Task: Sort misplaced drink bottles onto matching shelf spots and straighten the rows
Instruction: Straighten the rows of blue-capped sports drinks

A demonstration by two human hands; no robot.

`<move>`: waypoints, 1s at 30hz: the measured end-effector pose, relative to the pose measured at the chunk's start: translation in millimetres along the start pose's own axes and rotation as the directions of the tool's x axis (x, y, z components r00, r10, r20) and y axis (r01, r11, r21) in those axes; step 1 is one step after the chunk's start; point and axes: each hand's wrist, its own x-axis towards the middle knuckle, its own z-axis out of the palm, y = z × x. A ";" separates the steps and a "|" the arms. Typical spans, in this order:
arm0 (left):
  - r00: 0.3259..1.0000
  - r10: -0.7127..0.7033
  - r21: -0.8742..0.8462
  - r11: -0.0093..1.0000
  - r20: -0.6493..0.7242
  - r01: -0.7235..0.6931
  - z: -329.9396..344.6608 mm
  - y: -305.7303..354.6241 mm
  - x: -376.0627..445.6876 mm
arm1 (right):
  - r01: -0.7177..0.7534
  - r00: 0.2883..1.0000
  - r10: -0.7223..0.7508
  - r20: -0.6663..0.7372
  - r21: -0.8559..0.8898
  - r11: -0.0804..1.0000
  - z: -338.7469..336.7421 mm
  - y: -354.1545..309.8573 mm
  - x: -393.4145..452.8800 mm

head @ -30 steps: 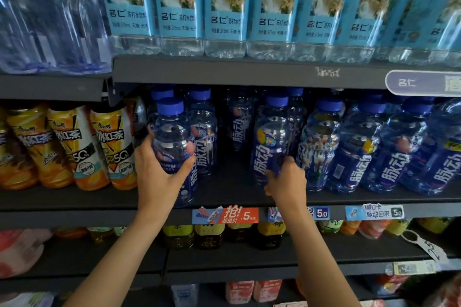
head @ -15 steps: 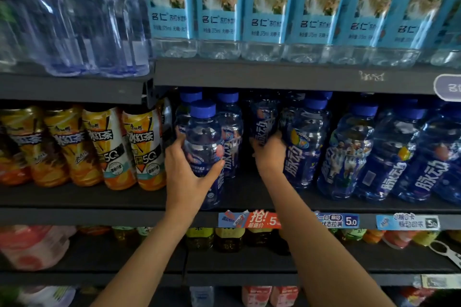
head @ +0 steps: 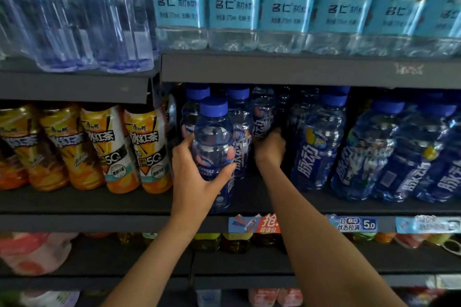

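On the dark shelf [head: 124, 203], left hand [head: 197, 177] grips a blue-capped bottle [head: 214, 147]; right-hand fingers [head: 270, 147] hidden.

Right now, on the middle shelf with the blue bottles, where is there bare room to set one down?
Bare shelf shows between the front bottle gripped by the left hand and the lemon-label bottle; the right hand reaches into that gap. A thin front strip runs before the tea bottles. Right of the lemon-label bottle is crowded.
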 end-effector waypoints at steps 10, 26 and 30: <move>1.000 -0.003 -0.003 1.000 0.015 0.003 -0.3 0.5 0.6 | -0.032 0.999 0.028 0.046 0.094 0.995 -12.2 5.2 1.7; 1.000 -0.013 0.024 1.000 0.020 0.013 -0.7 3.6 -0.3 | 0.106 0.939 -0.218 -0.264 -0.381 0.919 -102.8 31.6 -68.2; 1.000 -0.001 0.019 1.000 0.023 0.001 -2.3 5.5 -0.3 | -0.027 0.973 -0.034 -0.228 -0.256 0.966 -97.7 28.7 -54.6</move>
